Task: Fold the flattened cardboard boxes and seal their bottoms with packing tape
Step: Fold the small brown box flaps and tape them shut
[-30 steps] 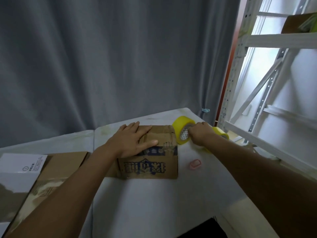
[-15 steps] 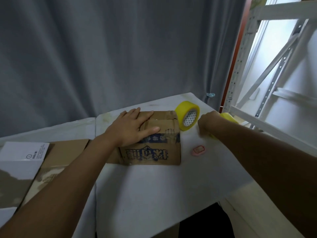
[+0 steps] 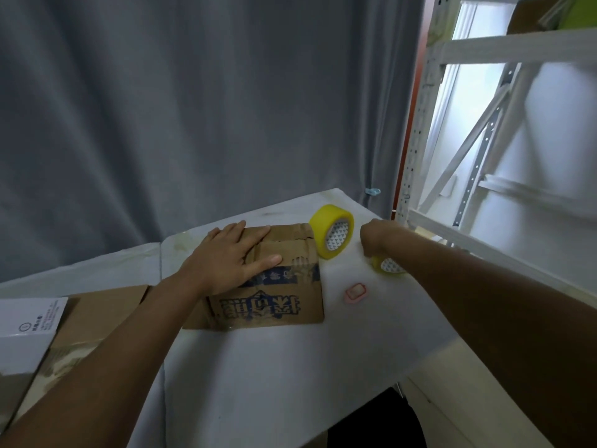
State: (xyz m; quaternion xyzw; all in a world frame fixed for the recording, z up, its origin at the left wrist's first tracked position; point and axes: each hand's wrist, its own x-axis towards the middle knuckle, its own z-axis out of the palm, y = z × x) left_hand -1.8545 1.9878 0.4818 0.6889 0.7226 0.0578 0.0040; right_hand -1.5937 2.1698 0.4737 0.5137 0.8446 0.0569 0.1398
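The left hand (image 3: 231, 257) lies flat with straight fingers on the folded brown cardboard box (image 3: 268, 286), pressing its flaps closed. Right of the box, the right hand (image 3: 376, 234) reaches over a small yellow tape roll (image 3: 389, 265); its grip cannot be judged.

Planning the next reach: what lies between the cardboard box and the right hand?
In the head view, the upright yellow tape roll stands between the cardboard box and the right hand, apart from the hand.
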